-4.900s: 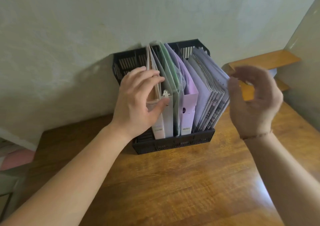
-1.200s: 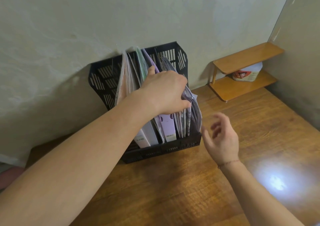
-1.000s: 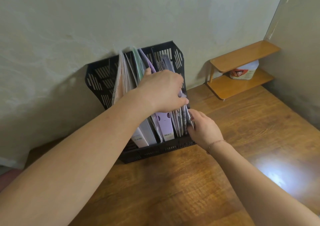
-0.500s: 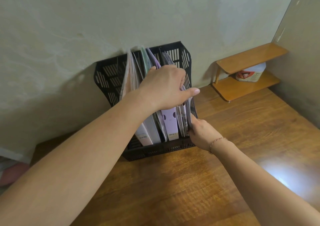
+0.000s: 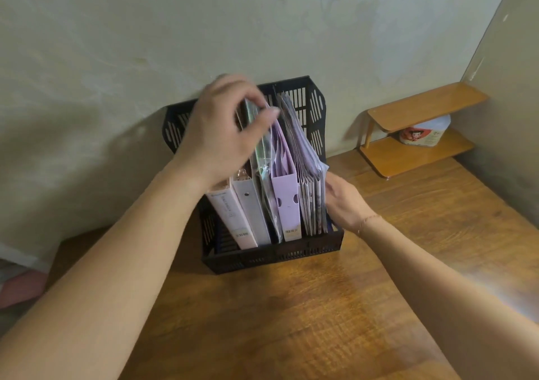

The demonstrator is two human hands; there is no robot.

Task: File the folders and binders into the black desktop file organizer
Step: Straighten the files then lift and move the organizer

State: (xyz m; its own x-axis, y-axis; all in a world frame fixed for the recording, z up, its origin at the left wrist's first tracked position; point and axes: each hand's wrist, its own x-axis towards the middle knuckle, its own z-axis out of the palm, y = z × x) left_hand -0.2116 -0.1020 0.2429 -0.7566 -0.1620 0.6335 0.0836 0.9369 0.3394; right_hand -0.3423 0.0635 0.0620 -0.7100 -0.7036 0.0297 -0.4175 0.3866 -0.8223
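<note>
The black desktop file organizer (image 5: 309, 252) stands on the wooden desk against the wall. In it stand a pink binder (image 5: 230, 219), a white binder (image 5: 253, 210), a clear green folder (image 5: 264, 158), a lilac binder (image 5: 287, 201) and several thin grey-purple folders (image 5: 313, 201). My left hand (image 5: 224, 129) is above the organizer, its fingers pinching the top edges of the green folder and its neighbours. My right hand (image 5: 345, 201) presses against the right side of the thin folders, by the organizer's right wall.
A small two-tier wooden shelf (image 5: 420, 108) stands at the back right with a white jar (image 5: 423, 133) on its lower tier. The wooden desk (image 5: 306, 321) meets a side wall on the right. Something pink (image 5: 20, 289) lies beyond the desk's left edge.
My left hand has lifted from the middle of the folders to their top edges and now pinches them. My right hand stays at the thin folders' right side.
</note>
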